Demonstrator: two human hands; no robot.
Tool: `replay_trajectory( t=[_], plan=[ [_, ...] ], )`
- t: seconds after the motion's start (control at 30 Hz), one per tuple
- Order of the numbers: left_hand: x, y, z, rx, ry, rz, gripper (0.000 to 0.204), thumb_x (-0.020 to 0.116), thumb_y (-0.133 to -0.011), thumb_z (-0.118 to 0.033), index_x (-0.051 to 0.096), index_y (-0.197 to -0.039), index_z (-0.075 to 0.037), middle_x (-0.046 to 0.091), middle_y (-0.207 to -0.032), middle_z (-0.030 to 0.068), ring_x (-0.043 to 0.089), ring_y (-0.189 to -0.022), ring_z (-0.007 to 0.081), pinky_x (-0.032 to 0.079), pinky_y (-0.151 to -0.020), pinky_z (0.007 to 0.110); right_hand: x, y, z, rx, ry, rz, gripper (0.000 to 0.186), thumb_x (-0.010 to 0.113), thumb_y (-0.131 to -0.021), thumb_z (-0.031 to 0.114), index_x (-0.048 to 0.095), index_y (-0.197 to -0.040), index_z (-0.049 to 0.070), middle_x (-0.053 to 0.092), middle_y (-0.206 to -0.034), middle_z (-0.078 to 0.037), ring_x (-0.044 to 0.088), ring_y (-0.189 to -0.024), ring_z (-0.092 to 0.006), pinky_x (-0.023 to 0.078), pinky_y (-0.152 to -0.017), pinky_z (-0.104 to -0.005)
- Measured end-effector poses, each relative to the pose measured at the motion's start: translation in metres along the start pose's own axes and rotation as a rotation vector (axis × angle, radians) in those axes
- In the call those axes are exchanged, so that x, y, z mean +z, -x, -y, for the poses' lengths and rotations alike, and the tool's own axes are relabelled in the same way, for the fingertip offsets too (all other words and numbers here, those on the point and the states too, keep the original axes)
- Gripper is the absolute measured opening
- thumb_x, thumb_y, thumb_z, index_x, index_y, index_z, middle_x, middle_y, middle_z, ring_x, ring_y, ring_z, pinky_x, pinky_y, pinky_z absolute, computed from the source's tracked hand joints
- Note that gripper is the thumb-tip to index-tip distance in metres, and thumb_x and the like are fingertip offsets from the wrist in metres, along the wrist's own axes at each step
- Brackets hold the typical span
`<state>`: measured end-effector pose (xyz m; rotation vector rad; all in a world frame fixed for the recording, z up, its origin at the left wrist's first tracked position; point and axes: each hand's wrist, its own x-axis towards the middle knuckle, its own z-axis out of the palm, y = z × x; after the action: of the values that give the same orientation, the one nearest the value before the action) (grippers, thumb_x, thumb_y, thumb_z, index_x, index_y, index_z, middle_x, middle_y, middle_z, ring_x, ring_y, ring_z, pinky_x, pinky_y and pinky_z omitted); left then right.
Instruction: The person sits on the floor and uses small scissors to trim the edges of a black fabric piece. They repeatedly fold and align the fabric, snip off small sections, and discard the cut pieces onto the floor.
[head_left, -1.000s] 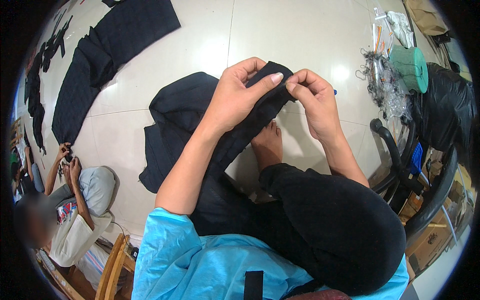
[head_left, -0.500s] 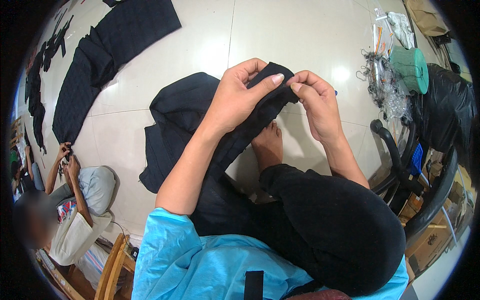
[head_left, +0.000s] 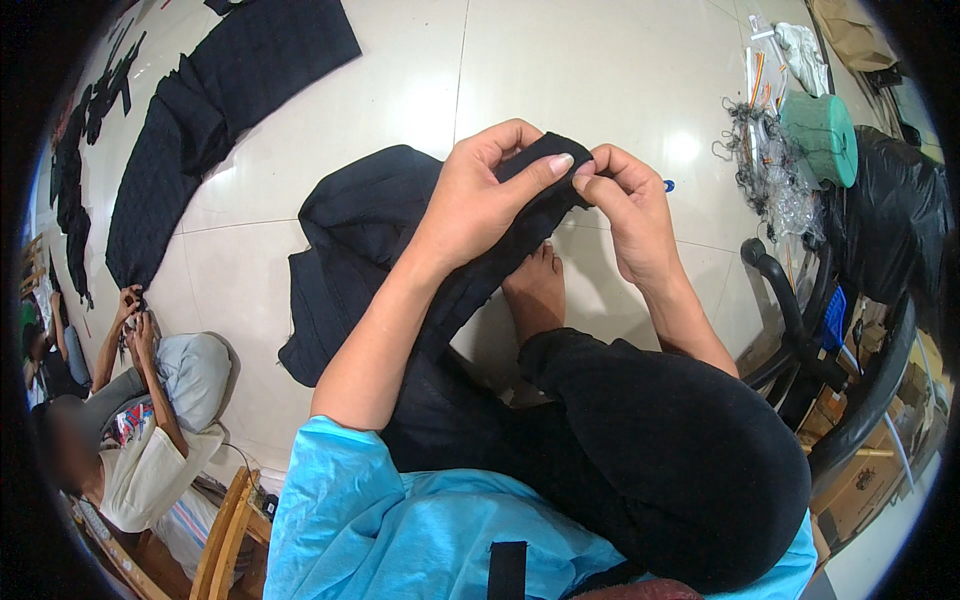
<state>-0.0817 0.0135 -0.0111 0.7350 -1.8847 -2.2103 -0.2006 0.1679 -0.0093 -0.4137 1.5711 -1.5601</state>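
A dark black cloth [head_left: 365, 215] lies over my lap and spills onto the tiled floor to the left, its folds loose and one edge frayed. My left hand [head_left: 485, 195] grips its raised upper end, thumb on top and fingers behind. Close beside it, my right hand [head_left: 632, 210] pinches the cloth's right edge between thumb and fingers. Whether anything small, such as a thread, sits in that pinch is too fine to see. My bare foot [head_left: 537, 290] rests on the floor below the cloth.
At left, a seated co-worker [head_left: 160, 450] handles the end of another long black cloth [head_left: 190, 130] on the floor. On the right are a green cone of yarn [head_left: 820, 140], tangled threads and plastic [head_left: 770, 180], a black plastic bag [head_left: 895, 220] and a black chair frame [head_left: 790, 310].
Both hands have shifted very slightly with the cloth's end still held. My right fingertips have curled a little closer to the edge. A small blue object on the floor shows more.
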Motion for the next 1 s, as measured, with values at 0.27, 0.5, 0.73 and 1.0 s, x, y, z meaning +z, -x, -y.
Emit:
replay_trajectory(
  t=[0.27,0.5,0.73,1.0],
  plan=[
    [-0.0006,0.0008,-0.0022,0.0,0.0,0.008,0.021,0.075,-0.097,-0.021,0.07,-0.103,-0.002,0.071,-0.095,0.0024,0.061,-0.089,0.0078,0.05,-0.082,0.026,-0.0005,0.0,0.0047,0.023,-0.076,-0.015,0.008,0.062,-0.096,0.007,0.068,-0.093,0.002,0.066,-0.088,0.0,0.056,-0.082,-0.0062,0.045,-0.077,-0.0232],
    [-0.0009,0.0002,-0.0006,-0.026,0.03,0.019,0.025,0.073,-0.099,-0.021,0.069,-0.111,0.001,0.073,-0.099,0.0052,0.064,-0.092,0.0091,0.052,-0.085,0.026,0.003,0.0004,0.0034,0.023,-0.113,-0.058,0.009,0.062,-0.098,0.009,0.067,-0.098,0.002,0.067,-0.091,0.0,0.057,-0.083,-0.0065,0.045,-0.077,-0.0237],
    [0.0006,0.0003,0.0004,-0.021,0.014,0.023,0.037,0.076,-0.097,-0.025,0.069,-0.119,0.004,0.075,-0.104,0.009,0.067,-0.093,0.0111,0.055,-0.084,0.027,-0.0012,-0.0011,0.0012,0.016,-0.11,-0.057,0.009,0.062,-0.1,0.009,0.066,-0.1,0.001,0.067,-0.093,0.0,0.058,-0.085,-0.0065,0.047,-0.078,-0.024],
    [-0.004,0.0025,0.0004,-0.086,0.047,0.092,0.032,0.076,-0.096,-0.022,0.073,-0.114,0.004,0.075,-0.093,0.0062,0.067,-0.082,0.0092,0.055,-0.075,0.025,-0.0029,-0.0012,0.0004,-0.145,0.102,-0.105,0.01,0.06,-0.103,0.01,0.063,-0.105,0.001,0.068,-0.099,-0.003,0.06,-0.089,-0.0069,0.049,-0.08,-0.024]
  ],
)
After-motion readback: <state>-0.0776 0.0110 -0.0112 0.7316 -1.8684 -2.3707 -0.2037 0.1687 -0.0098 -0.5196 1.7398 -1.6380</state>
